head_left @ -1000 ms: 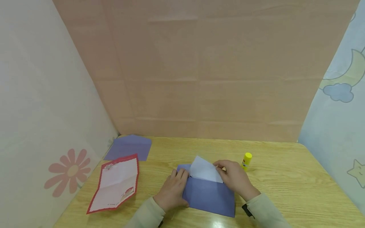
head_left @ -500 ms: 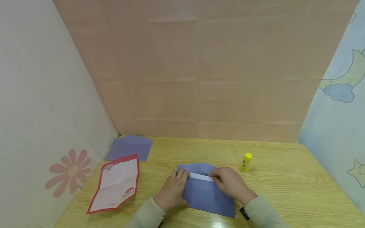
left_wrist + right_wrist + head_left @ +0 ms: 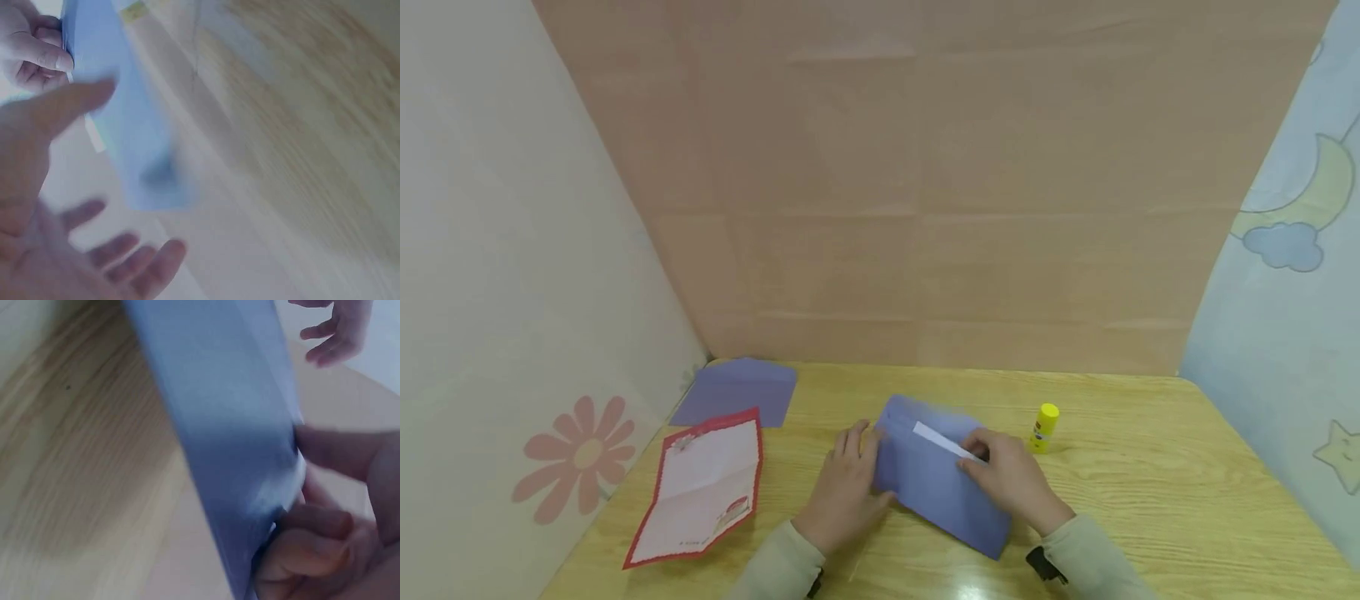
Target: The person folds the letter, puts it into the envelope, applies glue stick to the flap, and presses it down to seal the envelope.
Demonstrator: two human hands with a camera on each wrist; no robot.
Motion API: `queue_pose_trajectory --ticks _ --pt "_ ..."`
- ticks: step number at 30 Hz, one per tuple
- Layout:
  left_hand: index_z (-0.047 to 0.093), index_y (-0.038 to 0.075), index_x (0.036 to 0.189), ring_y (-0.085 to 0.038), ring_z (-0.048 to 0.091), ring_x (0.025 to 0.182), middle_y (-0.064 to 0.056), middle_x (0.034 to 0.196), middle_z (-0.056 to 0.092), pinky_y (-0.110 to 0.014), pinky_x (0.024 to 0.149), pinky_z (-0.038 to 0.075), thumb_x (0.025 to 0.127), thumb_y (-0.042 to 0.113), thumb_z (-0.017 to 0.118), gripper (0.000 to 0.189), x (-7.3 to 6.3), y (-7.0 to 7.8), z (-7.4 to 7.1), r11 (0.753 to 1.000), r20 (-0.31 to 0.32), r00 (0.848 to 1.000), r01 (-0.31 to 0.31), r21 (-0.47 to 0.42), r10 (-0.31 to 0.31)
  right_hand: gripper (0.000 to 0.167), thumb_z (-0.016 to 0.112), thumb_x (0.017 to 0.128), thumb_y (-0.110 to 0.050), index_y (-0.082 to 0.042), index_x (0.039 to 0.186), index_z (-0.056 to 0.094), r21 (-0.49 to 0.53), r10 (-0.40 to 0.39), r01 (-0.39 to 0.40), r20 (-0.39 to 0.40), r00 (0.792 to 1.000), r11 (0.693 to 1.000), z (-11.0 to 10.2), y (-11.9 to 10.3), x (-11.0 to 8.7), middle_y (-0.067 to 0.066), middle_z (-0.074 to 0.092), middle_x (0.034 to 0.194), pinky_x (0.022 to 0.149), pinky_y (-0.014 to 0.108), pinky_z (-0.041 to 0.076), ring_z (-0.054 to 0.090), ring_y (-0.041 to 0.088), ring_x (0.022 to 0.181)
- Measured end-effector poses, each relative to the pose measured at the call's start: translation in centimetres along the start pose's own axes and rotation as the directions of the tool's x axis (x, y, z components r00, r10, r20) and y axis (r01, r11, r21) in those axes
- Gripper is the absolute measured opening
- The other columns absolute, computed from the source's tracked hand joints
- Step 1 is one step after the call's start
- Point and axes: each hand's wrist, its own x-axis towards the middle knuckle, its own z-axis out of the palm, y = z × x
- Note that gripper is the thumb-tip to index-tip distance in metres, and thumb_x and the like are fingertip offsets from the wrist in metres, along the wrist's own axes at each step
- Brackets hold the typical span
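Observation:
In the head view, a purple envelope is tilted over the table's front middle, its flap side facing away. A strip of white paper sticks out of its opening; the rest is hidden inside. My right hand pinches the envelope's right part at the opening, thumb on the near face, as the right wrist view also shows with the bluish envelope. At the envelope's left end is my left hand. Its fingers are spread and apart from the envelope in the left wrist view.
A second purple envelope lies at the table's back left corner. In front of it, a creased white card with a red border lies partly raised. A yellow glue stick stands upright beyond my right hand.
The white paper has slid down into the envelope, leaving only a strip showing. My left hand has let go of the left side, and the envelope has been lifted and tilted, its left end raised.

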Motion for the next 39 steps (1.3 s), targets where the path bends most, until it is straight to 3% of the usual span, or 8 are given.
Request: queue_pose_trajectory --ticks 3,5,7,11,16,20,24,39 --pt "0.044 -0.002 0.137 -0.036 0.050 0.119 -0.020 0.131 0.048 -0.046 0.093 0.051 0.085 0.030 0.081 0.072 0.2 -0.4 -0.3 0.987 -0.102 0.991 0.067 -0.143 -0.082 0.011 0.075 0.089 -0.013 -0.008 0.097 0.068 0.133 0.066 -0.056 -0.073 0.995 0.990 -0.3 0.2 0.3 -0.001 0.065 0.081 0.060 0.026 0.046 0.054 0.012 0.070" --pt "0.047 -0.004 0.134 -0.033 0.055 0.111 -0.018 0.124 0.053 -0.043 0.090 0.052 0.092 0.027 0.074 0.059 0.3 -0.6 -0.7 0.956 -0.083 0.989 0.097 -0.278 -0.124 0.014 0.074 0.090 -0.012 -0.004 0.099 0.065 0.226 0.094 -0.069 -0.105 0.990 0.972 -0.4 0.1 0.4 0.003 0.064 0.082 0.059 0.024 0.045 0.053 0.013 0.069" --pt "0.050 -0.003 0.133 -0.028 0.060 0.104 -0.015 0.118 0.059 -0.038 0.084 0.054 0.098 0.026 0.065 0.048 0.5 -0.7 -1.0 0.904 -0.005 0.990 0.124 -0.410 -0.139 0.016 0.074 0.091 -0.011 -0.002 0.099 0.064 0.292 0.116 -0.074 -0.131 0.985 0.954 -0.4 -0.1 0.4 0.005 0.065 0.082 0.060 0.024 0.046 0.054 0.014 0.069" --pt "0.056 0.000 0.130 -0.028 0.064 0.095 -0.015 0.111 0.067 -0.037 0.073 0.056 0.106 0.026 0.051 0.036 0.6 -0.6 -1.2 0.733 0.176 0.978 0.201 -0.650 -0.111 0.017 0.074 0.091 -0.011 0.000 0.098 0.064 0.369 0.151 -0.083 -0.159 0.976 0.926 -0.1 -0.9 0.3 0.007 0.066 0.082 0.065 0.023 0.048 0.057 0.013 0.072" --pt "0.060 0.003 0.113 -0.030 0.065 0.091 -0.013 0.102 0.068 -0.043 0.071 0.056 0.108 0.028 0.044 0.030 0.8 -0.3 -1.4 0.603 0.224 0.971 0.228 -0.765 -0.083 0.011 0.069 0.094 -0.008 0.000 0.100 0.065 0.433 0.156 -0.083 -0.136 0.978 0.897 0.1 -1.9 -0.2 0.007 0.066 0.084 0.063 0.024 0.050 0.058 0.012 0.070" --pt "0.055 -0.001 0.100 -0.030 0.067 0.086 -0.015 0.093 0.066 -0.042 0.068 0.056 0.109 0.024 0.042 0.030 1.0 -0.3 -1.7 0.564 0.221 0.973 0.217 -0.797 -0.063 0.010 0.063 0.097 -0.006 0.002 0.103 0.064 0.497 0.145 -0.088 -0.077 0.986 0.863 -0.1 -2.4 -0.6 0.009 0.063 0.082 0.050 0.025 0.046 0.050 0.011 0.055" --pt "0.052 -0.002 0.095 -0.031 0.067 0.085 -0.014 0.092 0.065 -0.042 0.069 0.056 0.109 0.022 0.040 0.031 1.0 -0.4 -1.9 0.567 0.243 0.969 0.219 -0.794 -0.034 0.011 0.061 0.098 -0.006 0.002 0.104 0.064 0.524 0.116 -0.082 -0.031 0.993 0.848 -0.4 -2.7 -0.9 0.010 0.061 0.080 0.047 0.025 0.043 0.046 0.011 0.050" --pt "0.048 -0.005 0.087 -0.045 0.067 0.081 -0.020 0.081 0.061 -0.036 0.064 0.056 0.109 0.016 0.042 0.030 1.0 0.3 -2.0 0.504 0.240 0.968 0.243 -0.829 -0.073 0.009 0.073 0.091 -0.007 -0.003 0.098 0.074 0.406 0.062 -0.034 -0.056 0.996 0.913 -1.0 -2.8 -0.9 0.005 0.069 0.089 0.066 0.023 0.052 0.061 0.012 0.074"
